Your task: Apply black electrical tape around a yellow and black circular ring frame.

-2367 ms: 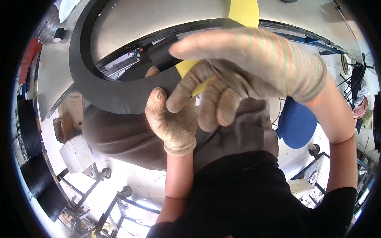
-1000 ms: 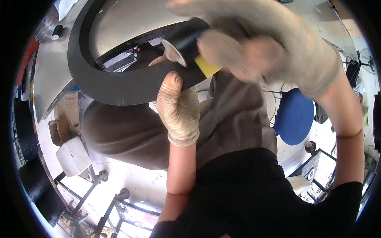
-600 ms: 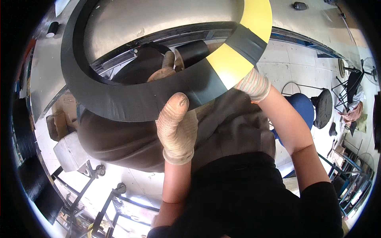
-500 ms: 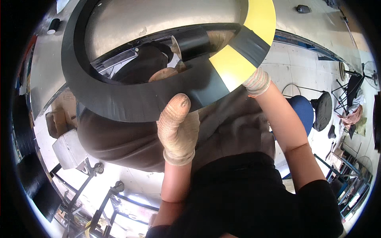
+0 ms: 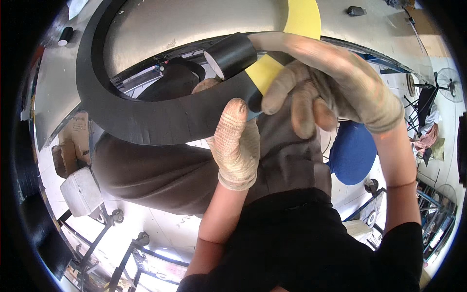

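Ring (image 5: 163,119), black with yellow patches, has its near arc clamped in the left hand (image 5: 239,151): thumb on the near side, fingertips showing through the opening. Right of that thumb, the right hand (image 5: 335,85) is over the arc, fingers parted and half curled, forefinger stretched left to the far end of a black roll (image 5: 233,54); whether it bears the roll I cannot tell. The roll is just beyond the left thumb, its pale end toward the left fingertips, its long axis slanting up to the right forefinger. Change noted: half a second ago the right wrist showed from beneath the ring, with the roll inside the opening; the hand is now above the arc. I judge this part of a turn of the roll around the ring, the left hand serving as anchor. The ring's near arc runs left to right past the fingers; both sides lead away over the metal table (image 5: 168,27), the far part out of view. Right of the right hand's curled fingers, lower, is a blue stool (image 5: 354,153).
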The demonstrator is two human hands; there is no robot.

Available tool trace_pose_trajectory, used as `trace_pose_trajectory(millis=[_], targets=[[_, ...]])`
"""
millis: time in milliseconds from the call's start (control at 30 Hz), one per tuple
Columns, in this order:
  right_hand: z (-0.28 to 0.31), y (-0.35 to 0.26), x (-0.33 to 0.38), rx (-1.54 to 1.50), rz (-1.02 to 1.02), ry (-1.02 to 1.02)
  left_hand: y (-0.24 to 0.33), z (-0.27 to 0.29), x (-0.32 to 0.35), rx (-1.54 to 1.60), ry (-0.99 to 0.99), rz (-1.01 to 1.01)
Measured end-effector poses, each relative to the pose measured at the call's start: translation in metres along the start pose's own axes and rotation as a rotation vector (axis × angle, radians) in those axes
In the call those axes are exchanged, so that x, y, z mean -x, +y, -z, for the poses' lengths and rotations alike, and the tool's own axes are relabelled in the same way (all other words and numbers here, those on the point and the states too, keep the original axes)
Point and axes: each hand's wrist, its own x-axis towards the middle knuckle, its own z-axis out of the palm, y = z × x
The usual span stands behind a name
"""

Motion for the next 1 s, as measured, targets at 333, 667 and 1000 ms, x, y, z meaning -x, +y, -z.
trace_pose_trajectory(millis=[333, 667, 1000], targets=[[-0.045, -0.037, 0.007, -0.079, -0.199, -0.055, 0.027, 0.011, -0.022, -0.119, -0.147, -0.121], [0.021, 0.132, -0.054, 0.278, 0.145, 0.152, 0.033, 0.016, -0.021, -0.206, -0.102, -0.123], [0.080, 0.101, -0.038, 0.053, 0.039, -0.186, 0.041, 0.021, -0.017, -0.136, -0.071, -0.034]])
